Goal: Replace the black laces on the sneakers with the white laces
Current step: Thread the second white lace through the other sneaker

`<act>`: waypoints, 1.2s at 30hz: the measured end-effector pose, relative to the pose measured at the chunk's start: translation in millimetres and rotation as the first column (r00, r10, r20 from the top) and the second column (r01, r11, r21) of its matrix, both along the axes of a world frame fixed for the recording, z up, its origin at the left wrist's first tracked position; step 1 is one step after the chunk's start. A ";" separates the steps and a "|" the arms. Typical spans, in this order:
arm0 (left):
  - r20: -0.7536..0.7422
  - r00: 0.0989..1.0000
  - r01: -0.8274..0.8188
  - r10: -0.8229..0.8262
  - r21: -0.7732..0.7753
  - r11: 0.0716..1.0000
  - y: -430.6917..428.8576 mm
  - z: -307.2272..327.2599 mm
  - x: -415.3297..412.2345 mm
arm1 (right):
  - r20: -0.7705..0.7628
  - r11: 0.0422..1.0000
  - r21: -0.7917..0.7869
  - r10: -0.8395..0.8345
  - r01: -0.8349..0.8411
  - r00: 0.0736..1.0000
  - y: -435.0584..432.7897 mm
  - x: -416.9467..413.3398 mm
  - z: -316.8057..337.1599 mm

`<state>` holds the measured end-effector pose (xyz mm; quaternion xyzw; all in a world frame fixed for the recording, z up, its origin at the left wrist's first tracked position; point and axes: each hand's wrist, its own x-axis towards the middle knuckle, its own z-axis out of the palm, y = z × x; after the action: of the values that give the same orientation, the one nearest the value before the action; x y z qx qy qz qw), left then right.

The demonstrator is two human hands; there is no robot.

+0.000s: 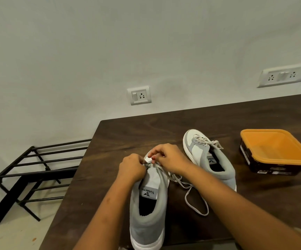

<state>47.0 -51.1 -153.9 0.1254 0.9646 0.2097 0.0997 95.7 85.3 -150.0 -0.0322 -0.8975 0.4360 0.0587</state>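
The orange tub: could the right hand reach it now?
Probably yes. The tub stands open on the table, right of the far sneaker, which is low enough to pass over. But the right hand pinches a lace on the near sneaker and must let go first.

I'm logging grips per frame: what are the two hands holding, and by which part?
Both the left hand and the right hand pinch the white lace where it crosses the front eyelets of the near sneaker; its loose ends hang free.
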 end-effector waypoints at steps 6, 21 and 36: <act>0.084 0.996 -0.012 0.004 0.097 0.995 -8.4 -1.0 -5.3 | 0.083 0.996 0.090 -0.001 -0.007 0.997 -7.5 -0.9 -12.7; 0.160 0.987 -0.009 -0.011 0.127 0.992 -8.4 -3.6 -7.8 | 0.078 0.978 0.200 -0.069 0.052 0.995 -10.2 1.8 -11.0; 0.184 0.983 -0.045 0.011 0.182 0.982 0.7 -9.7 -1.7 | 0.062 0.865 0.493 -0.144 0.096 0.988 -16.0 8.1 -14.7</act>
<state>45.3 -50.5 -163.6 0.1008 0.9293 0.3105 0.1727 103.8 69.3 -164.7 -0.0930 -0.9764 0.1886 0.0486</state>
